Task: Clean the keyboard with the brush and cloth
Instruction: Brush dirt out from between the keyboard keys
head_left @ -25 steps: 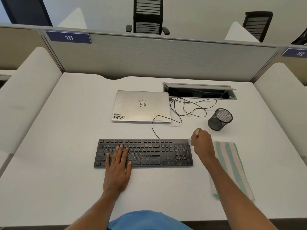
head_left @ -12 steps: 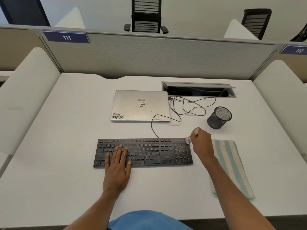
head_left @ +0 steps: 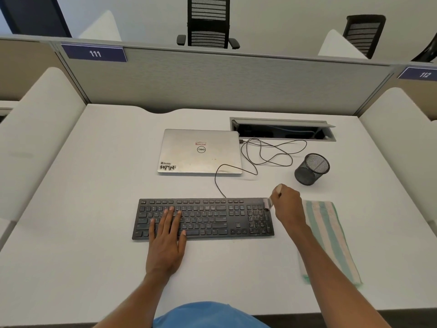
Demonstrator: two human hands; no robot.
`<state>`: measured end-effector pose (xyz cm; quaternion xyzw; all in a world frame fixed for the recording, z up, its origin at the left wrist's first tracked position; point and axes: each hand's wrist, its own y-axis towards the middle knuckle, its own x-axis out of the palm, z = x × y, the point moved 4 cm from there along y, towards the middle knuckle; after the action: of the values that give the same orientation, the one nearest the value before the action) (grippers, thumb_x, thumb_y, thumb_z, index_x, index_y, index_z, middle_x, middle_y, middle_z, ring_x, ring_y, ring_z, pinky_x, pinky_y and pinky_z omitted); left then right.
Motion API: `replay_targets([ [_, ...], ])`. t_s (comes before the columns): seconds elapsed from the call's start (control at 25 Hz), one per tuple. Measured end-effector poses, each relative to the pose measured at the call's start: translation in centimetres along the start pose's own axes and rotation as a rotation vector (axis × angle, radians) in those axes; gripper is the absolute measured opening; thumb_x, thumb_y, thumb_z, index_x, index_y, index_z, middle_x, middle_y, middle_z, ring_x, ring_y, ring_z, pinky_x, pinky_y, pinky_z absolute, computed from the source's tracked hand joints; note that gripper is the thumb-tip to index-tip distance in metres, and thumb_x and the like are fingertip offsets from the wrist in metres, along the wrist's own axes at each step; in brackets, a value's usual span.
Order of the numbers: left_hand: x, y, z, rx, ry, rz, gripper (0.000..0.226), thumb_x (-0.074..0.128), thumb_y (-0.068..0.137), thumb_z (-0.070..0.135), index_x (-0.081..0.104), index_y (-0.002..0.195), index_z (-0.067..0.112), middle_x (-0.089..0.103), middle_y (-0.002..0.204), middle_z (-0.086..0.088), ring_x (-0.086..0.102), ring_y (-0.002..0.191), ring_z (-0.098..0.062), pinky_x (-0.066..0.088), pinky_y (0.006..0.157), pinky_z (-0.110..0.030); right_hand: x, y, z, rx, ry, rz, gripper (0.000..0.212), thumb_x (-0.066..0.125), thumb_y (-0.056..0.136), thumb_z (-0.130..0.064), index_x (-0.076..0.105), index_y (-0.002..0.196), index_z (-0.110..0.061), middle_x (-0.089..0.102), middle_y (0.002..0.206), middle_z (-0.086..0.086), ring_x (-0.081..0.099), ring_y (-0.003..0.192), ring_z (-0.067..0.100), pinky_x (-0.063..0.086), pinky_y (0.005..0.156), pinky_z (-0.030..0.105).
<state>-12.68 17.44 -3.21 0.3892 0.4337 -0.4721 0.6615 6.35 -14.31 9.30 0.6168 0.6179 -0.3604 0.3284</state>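
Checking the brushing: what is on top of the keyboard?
Left hand flat on the keyboard, hiding keys beneath; right hand holds the brush at its far right corner.

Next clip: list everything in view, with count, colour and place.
keyboard: 1, black, desk centre
brush: 1, pale, at keyboard's far right corner
cloth: 1, green and white striped, right of keyboard
laptop: 1, silver, closed, behind keyboard
cable: 1, black, looped from keyboard to laptop's right side
mesh cup: 1, black, right of laptop
cable hatch: 1, grey, open, desk's far right
desk: 1, white
partition: 1, grey, behind desk
number plates: 2, blue, on partition
chairs: at least 2, black, beyond partition
left hand: 1, flat on keys
right hand: 1, grip on brush
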Motion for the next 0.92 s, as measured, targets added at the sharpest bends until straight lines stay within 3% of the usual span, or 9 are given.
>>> replay_targets([
  [0.16,0.0,-0.1,-0.1,-0.006,0.004,-0.003,0.063,0.029,0.108,0.042,0.026,0.167,0.022,0.018,0.175,0.002,0.006,0.163,-0.014,0.006,0.131,-0.054,-0.8,1.1,-1.2,0.001,-0.055,-0.012,0.021,0.052,0.096,-0.013,0.060,0.079,-0.003,0.065,0.075,0.009,0.059,0.071,0.028,0.046,0.060,0.036],
  [0.32,-0.1,-0.1,0.0,-0.005,-0.002,-0.004,0.063,0.029,0.108,0.043,0.027,0.167,0.021,0.017,0.176,0.002,0.006,0.163,-0.014,0.006,0.131,-0.054,0.2,0.7,-2.3,-0.039,0.064,0.009,0.027,0.050,0.100,-0.014,0.056,0.075,-0.005,0.061,0.069,0.008,0.052,0.060,0.019,0.038,0.051,0.031],
  [0.6,-0.1,-0.3,-0.1,-0.010,-0.006,-0.002,0.063,0.029,0.108,0.043,0.026,0.167,0.022,0.017,0.176,0.002,0.006,0.163,-0.014,0.005,0.131,-0.054,0.7,0.6,-2.5,0.002,-0.136,-0.117,0.021,0.051,0.095,-0.009,0.056,0.075,-0.004,0.059,0.071,0.009,0.051,0.063,0.023,0.030,0.047,0.026],
  [0.76,0.0,-0.1,-0.1,-0.009,-0.014,-0.006,0.063,0.029,0.108,0.043,0.026,0.167,0.022,0.017,0.176,0.002,0.007,0.163,-0.014,0.007,0.131,-0.055,-0.1,1.4,-3.7,-0.023,-0.035,-0.022,0.022,0.052,0.097,-0.011,0.060,0.079,-0.001,0.063,0.072,0.010,0.052,0.063,0.022,0.035,0.052,0.029],
  [0.92,0.0,0.0,0.0,-0.005,-0.010,-0.003,0.063,0.030,0.108,0.043,0.026,0.167,0.022,0.017,0.176,0.002,0.007,0.163,-0.014,0.007,0.131,-0.055,0.8,-0.2,-2.2,-0.010,-0.006,-0.032,0.028,0.052,0.098,-0.012,0.053,0.071,-0.006,0.057,0.066,0.005,0.047,0.058,0.018,0.031,0.046,0.027],
])
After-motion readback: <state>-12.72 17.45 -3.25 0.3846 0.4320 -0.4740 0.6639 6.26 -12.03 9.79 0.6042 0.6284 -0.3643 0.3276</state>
